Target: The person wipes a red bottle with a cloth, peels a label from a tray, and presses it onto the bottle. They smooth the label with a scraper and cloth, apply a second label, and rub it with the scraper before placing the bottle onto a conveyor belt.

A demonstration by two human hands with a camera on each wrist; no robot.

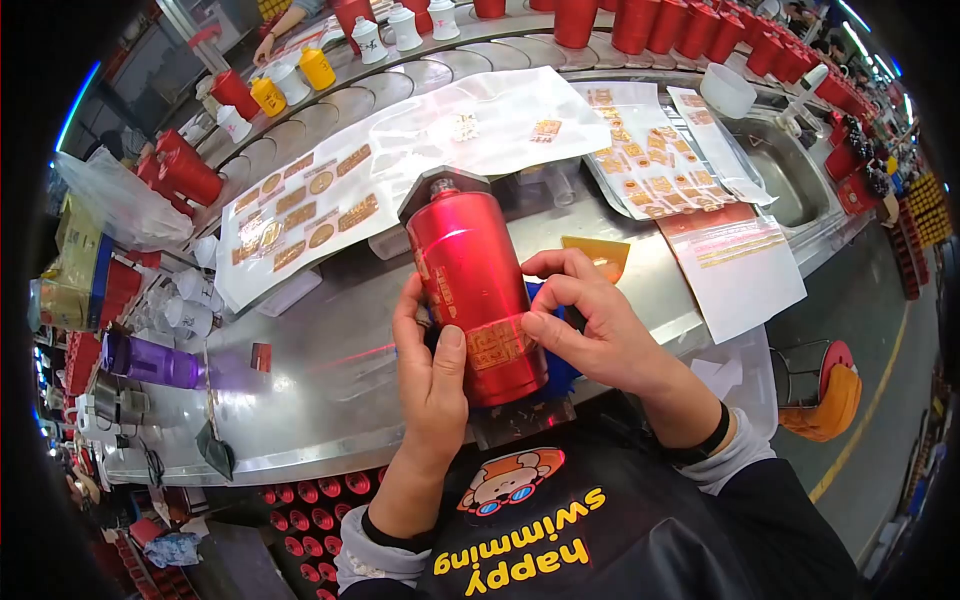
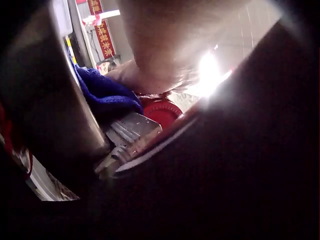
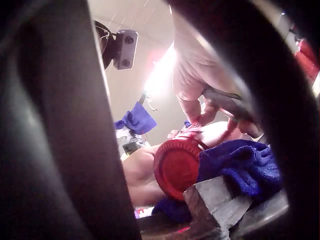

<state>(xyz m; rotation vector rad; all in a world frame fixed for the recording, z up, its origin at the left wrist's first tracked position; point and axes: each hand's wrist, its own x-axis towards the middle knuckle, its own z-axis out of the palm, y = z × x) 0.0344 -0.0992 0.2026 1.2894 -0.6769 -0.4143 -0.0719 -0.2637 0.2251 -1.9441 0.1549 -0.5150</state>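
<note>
A red metallic bottle with gold patterns is tilted, its narrow neck pointing away from me. My left hand holds its left side, thumb laid along the front. On the other side, my right hand touches the bottle, bent fingers at its edge and thumb at a gold square decal low on the body. The bottle's round red base shows in the left wrist view and in the right wrist view. Blue cloth lies against the bottle, beside a metal block.
Sheets of gold decals lie across the metal bench, more of them on a tray at right. A white-backed sheet overhangs the front edge. A purple bottle lies at left; red bottles line the far side.
</note>
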